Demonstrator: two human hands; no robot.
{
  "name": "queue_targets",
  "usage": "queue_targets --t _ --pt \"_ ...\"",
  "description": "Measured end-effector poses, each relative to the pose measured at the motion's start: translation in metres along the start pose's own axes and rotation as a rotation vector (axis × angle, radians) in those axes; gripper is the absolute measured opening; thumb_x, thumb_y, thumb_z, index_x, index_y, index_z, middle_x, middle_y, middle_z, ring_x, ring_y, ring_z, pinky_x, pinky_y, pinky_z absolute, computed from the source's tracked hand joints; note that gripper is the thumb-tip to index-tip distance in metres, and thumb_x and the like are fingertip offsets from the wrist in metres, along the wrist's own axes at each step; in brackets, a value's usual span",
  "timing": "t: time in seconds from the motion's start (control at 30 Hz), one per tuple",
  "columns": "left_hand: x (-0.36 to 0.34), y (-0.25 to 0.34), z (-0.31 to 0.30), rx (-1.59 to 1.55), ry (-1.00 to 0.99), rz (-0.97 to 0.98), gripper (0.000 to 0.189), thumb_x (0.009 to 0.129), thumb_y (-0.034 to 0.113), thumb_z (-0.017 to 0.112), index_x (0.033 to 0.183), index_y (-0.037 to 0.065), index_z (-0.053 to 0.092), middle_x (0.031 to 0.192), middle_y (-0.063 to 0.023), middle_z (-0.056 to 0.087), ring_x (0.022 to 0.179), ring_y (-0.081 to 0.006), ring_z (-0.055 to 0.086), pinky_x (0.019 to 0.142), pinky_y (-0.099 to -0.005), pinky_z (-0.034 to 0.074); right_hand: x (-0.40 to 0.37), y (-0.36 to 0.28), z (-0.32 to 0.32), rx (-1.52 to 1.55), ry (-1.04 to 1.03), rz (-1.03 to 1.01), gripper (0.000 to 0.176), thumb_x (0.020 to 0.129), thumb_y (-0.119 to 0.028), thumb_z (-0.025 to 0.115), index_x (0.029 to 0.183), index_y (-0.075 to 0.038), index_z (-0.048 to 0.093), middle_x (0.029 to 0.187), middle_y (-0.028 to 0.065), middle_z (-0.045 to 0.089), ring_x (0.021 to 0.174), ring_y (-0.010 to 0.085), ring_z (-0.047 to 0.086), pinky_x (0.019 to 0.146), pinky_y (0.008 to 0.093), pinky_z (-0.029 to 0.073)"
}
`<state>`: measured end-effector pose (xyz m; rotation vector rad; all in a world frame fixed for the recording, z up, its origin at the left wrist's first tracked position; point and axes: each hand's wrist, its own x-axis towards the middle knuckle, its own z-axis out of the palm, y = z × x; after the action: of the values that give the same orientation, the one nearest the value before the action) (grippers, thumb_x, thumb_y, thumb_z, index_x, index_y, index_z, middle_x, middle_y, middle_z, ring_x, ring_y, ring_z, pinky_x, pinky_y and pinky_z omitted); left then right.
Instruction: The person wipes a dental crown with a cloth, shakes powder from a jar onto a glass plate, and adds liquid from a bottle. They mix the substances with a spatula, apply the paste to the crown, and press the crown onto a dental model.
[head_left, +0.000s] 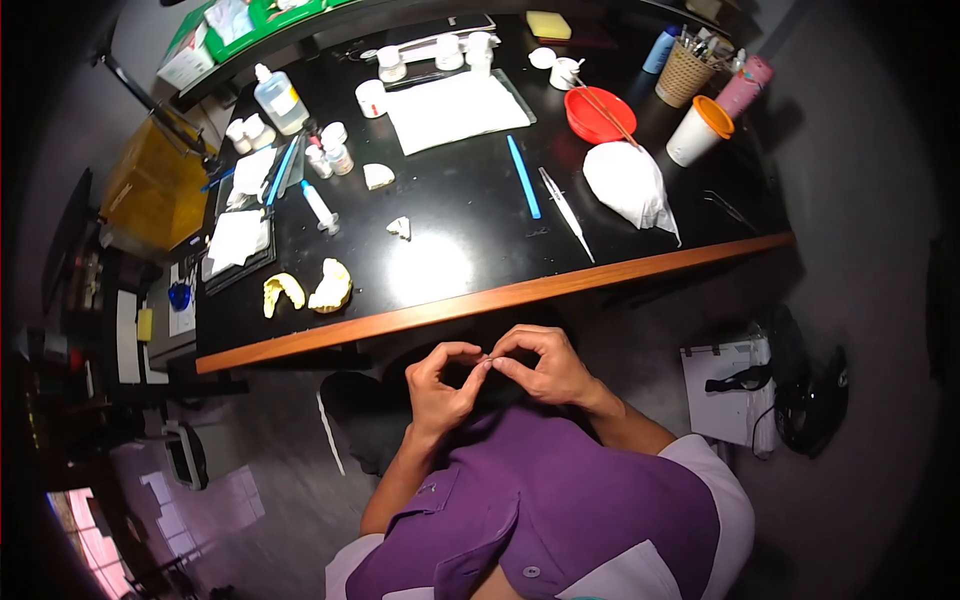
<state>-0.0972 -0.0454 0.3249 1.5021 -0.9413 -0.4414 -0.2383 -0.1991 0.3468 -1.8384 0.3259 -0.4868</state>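
In front of the table's wooden edge, my left hand [444, 388] and my right hand [548, 366] meet at the fingertips. Thumb and index finger of each are pinched together around something too small to make out. On the black tabletop beyond lie two yellow dental casts [331, 287], one of them a curved arch [284, 294]. A small whitish plaster piece [400, 228] and a larger white piece [379, 176] rest farther back. Metal tweezers [567, 214] and a blue-handled tool [524, 178] lie to the right of these.
A crumpled white tissue [628, 186], a red bowl [600, 116] with a brush across it and an orange-lidded cup [700, 131] stand at right. White paper towel [455, 108] lies at the back. A syringe [320, 208] and a clear bottle [281, 99] are at left.
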Motion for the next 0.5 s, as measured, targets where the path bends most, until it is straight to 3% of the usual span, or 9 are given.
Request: queue_targets --t 0.2,0.3,0.33,0.4,0.47,0.5 --pt "0.003 0.004 -0.005 0.138 -0.030 0.068 0.031 0.083 -0.004 0.087 0.112 -0.003 0.075 0.095 -0.0109 0.081 0.087 -0.0170 0.079 0.082 -0.0289 0.060 0.004 0.007 0.003 -0.035 -0.015 -0.024 0.010 0.095 -0.010 0.079 0.097 0.000 0.077 0.091 0.0106 0.077 0.082 0.0200 0.075 0.074 0.0322 0.057" --pt "0.006 0.009 -0.006 0.056 -0.068 0.030 0.036 0.082 -0.005 0.087 0.116 -0.003 0.075 0.095 -0.0111 0.082 0.088 -0.0172 0.079 0.085 -0.0294 0.060 0.004 -0.005 -0.001 -0.030 -0.025 0.155 0.009 0.096 -0.010 0.077 0.097 -0.002 0.077 0.089 0.0084 0.075 0.079 0.0139 0.072 0.069 0.0284 0.055" --pt "0.007 0.008 -0.008 0.011 -0.102 0.006 0.043 0.082 -0.005 0.086 0.123 -0.004 0.073 0.099 -0.0125 0.082 0.094 -0.0174 0.078 0.090 -0.0300 0.059 0.003 -0.002 0.000 0.021 0.016 0.139 0.008 0.097 -0.011 0.077 0.097 -0.003 0.076 0.089 0.0044 0.075 0.077 0.0080 0.067 0.065 0.0255 0.052" --pt "0.011 0.019 -0.009 -0.051 -0.128 -0.035 0.046 0.083 -0.007 0.085 0.127 -0.004 0.070 0.103 -0.0138 0.081 0.099 -0.0180 0.077 0.095 -0.0308 0.058 0.003 -0.005 -0.003 0.252 0.103 0.260 0.009 0.099 -0.010 0.075 0.097 -0.001 0.076 0.089 0.0020 0.075 0.077 0.0071 0.065 0.065 0.0256 0.051" --pt "0.009 0.015 -0.010 -0.094 -0.117 -0.052 0.040 0.088 -0.009 0.080 0.127 -0.004 0.070 0.104 -0.0133 0.080 0.100 -0.0185 0.076 0.096 -0.0312 0.057 0.010 -0.023 -0.013 0.387 0.211 0.256 0.008 0.100 -0.007 0.073 0.097 0.000 0.076 0.087 0.0009 0.074 0.075 0.0057 0.063 0.063 0.0251 0.050" --pt "0.008 0.014 -0.011 -0.087 -0.116 -0.063 0.038 0.089 -0.009 0.080 0.126 -0.004 0.070 0.103 -0.0131 0.080 0.100 -0.0180 0.076 0.095 -0.0308 0.057 0.012 -0.030 -0.025 0.494 0.181 0.371 0.008 0.101 -0.005 0.072 0.098 0.001 0.076 0.084 0.0020 0.071 0.070 0.0043 0.060 0.061 0.0228 0.047"
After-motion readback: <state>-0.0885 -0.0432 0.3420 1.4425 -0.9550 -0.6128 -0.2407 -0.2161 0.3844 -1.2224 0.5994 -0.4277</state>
